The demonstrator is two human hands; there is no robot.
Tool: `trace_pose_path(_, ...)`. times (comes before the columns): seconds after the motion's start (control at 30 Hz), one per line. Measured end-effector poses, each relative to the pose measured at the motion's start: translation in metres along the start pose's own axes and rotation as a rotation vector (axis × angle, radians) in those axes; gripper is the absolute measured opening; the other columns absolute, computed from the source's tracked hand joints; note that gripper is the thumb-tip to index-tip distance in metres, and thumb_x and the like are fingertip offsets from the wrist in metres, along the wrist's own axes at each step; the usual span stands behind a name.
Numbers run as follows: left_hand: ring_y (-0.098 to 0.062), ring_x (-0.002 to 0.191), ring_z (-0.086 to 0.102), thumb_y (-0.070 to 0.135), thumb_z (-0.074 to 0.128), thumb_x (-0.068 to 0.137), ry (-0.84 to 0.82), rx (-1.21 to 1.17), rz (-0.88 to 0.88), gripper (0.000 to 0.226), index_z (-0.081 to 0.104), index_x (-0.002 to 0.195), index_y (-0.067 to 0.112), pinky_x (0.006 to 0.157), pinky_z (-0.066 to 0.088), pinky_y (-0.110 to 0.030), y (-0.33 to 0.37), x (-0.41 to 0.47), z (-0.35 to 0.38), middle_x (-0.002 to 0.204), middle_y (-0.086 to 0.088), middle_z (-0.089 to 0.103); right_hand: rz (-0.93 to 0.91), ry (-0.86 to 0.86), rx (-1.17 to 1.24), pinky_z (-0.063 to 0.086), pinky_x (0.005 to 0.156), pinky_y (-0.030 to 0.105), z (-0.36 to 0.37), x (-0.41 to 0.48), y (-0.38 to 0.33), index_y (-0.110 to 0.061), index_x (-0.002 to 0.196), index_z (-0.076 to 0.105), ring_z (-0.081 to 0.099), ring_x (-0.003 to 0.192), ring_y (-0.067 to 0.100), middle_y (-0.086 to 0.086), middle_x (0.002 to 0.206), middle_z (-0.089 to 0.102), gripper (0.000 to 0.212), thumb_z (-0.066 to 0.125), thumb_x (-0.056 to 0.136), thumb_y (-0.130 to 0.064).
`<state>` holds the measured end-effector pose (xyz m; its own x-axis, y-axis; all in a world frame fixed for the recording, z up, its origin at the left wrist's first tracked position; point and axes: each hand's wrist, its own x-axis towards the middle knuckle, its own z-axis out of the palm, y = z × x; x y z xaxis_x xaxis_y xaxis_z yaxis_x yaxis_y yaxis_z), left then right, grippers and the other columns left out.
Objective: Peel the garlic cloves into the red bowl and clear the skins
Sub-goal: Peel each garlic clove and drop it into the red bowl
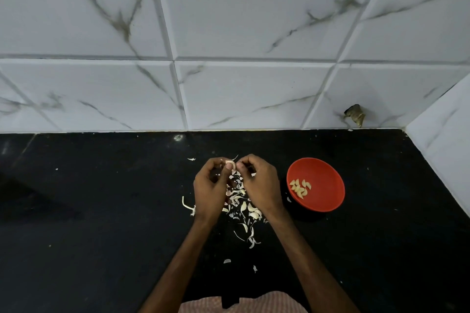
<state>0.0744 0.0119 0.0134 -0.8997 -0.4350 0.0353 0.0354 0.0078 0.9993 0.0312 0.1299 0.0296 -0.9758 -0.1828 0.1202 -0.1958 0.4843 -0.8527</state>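
Peeling in progress, read from left to right. A curled garlic stem scrap [187, 204] lies on the black countertop [101, 211], just beside the left wrist. The left hand [209, 185] has its fingers curled, with thumb and fingertips clamped on a garlic clove [230, 164]. It holds the clove above the counter and, we judge, steadies it as an anchor. Directly beneath, the garlic skins [240, 201] form one loose heap; some larger pale pieces in it may be unpeeled cloves, though we cannot tell. Working over this heap plausibly keeps the waste together for later clearing. The right hand [259, 180] meets the left at the clove, fingers curled and fingertips pinched at a wisp of skin, a grip suited to stripping it. Near that hand but not touching it stands the red bowl [328, 173], close enough, we infer, for a short drop. It holds a small cluster of peeled cloves [300, 188] against its left wall. A dark scrap [355, 115] sits at the base of the tiled wall [254, 20], well apart.
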Motion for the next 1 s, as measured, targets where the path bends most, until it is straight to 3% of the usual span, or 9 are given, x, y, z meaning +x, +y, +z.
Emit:
trace_pose_path(0.13, -0.029, 0.067, 0.069, 0.023, 0.066, 0.097, -0.008, 0.015, -0.037, 0.007, 0.068, 0.091, 0.024, 0.044, 0.048, -0.032, -0.003, 0.002, -0.003, 0.081, -0.008, 0.071, -0.031, -0.012, 0.19, 0.051, 0.077, 0.014, -0.001, -0.001, -0.001, -0.014, 0.096, 0.075, 0.068, 0.088, 0.003, -0.01, 0.09, 0.073, 0.01, 0.074, 0.091, -0.023)
trace_pose_path(0.33, -0.021, 0.065, 0.066, 0.022, 0.068, 0.097, -0.069, -0.026, -0.096, 0.011, 0.067, 0.092, 0.012, 0.042, 0.047, -0.028, -0.007, 0.002, -0.006, 0.081, -0.016, 0.069, 0.026, 0.013, 0.195, 0.049, 0.071, 0.012, 0.002, 0.0, 0.007, -0.011, 0.086, 0.073, 0.068, 0.078, 0.003, -0.007, 0.079, 0.072, 0.007, 0.073, 0.091, -0.016)
trace_pose_path(0.53, -0.022, 0.055, 0.061, 0.027, 0.069, 0.096, -0.04, 0.012, -0.096, 0.011, 0.069, 0.088, 0.019, 0.042, 0.046, -0.029, -0.013, 0.001, -0.004, 0.07, -0.013, 0.067, 0.06, -0.007, 0.16, 0.051, 0.071, 0.016, 0.009, 0.0, 0.011, -0.012, 0.092, 0.071, 0.068, 0.08, 0.003, -0.008, 0.083, 0.072, 0.008, 0.068, 0.096, -0.018)
trace_pose_path(0.77, -0.02, 0.057, 0.06, 0.025, 0.066, 0.097, -0.063, 0.07, -0.086, 0.015, 0.069, 0.083, 0.022, 0.051, 0.045, -0.036, -0.013, 0.003, -0.005, 0.069, -0.009, 0.067, 0.015, -0.018, 0.187, 0.054, 0.069, 0.02, 0.005, 0.002, 0.012, -0.011, 0.084, 0.07, 0.067, 0.075, 0.007, -0.005, 0.077, 0.07, 0.013, 0.077, 0.089, -0.021)
trace_pose_path(0.93, -0.034, 0.058, 0.058, 0.029, 0.066, 0.098, -0.061, 0.09, -0.082, 0.02, 0.067, 0.083, 0.015, 0.049, 0.046, -0.047, -0.012, 0.002, -0.004, 0.071, -0.018, 0.066, -0.003, -0.022, 0.117, 0.048, 0.068, 0.015, 0.007, -0.001, 0.015, -0.009, 0.093, 0.071, 0.066, 0.075, 0.003, -0.006, 0.081, 0.071, 0.012, 0.066, 0.097, -0.018)
trace_pose_path(1.0, -0.036, 0.058, 0.058, 0.029, 0.067, 0.097, -0.045, 0.046, -0.117, 0.02, 0.067, 0.084, 0.014, 0.045, 0.046, -0.041, -0.011, 0.002, -0.002, 0.073, -0.022, 0.066, -0.018, -0.023, 0.085, 0.05, 0.066, 0.021, 0.01, -0.003, 0.015, -0.009, 0.095, 0.07, 0.066, 0.074, 0.006, -0.004, 0.081, 0.071, 0.016, 0.062, 0.1, -0.021)
